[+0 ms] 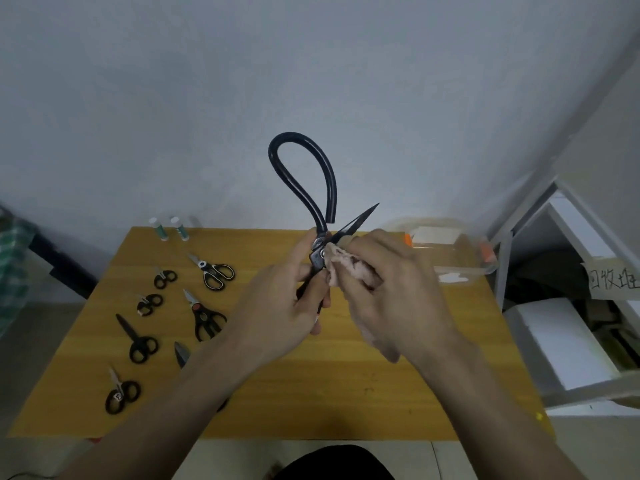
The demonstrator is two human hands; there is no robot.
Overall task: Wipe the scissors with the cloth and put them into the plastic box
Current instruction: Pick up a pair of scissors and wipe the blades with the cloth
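Large black iron scissors (328,188) are held up above the wooden table (363,382), one big loop handle pointing up and a blade tip pointing up to the right. My left hand (284,306) grips them just below the pivot. My right hand (388,289) presses a pinkish cloth (346,266) against the blade beside the pivot. The clear plastic box (460,252) stands at the table's far right corner, behind my right hand.
Several smaller black-handled scissors (207,318) lie spread over the table's left half. Two small white-capped tubes (169,230) rest at the far left edge. A white shelf unit (568,327) with a handwritten label stands to the right of the table.
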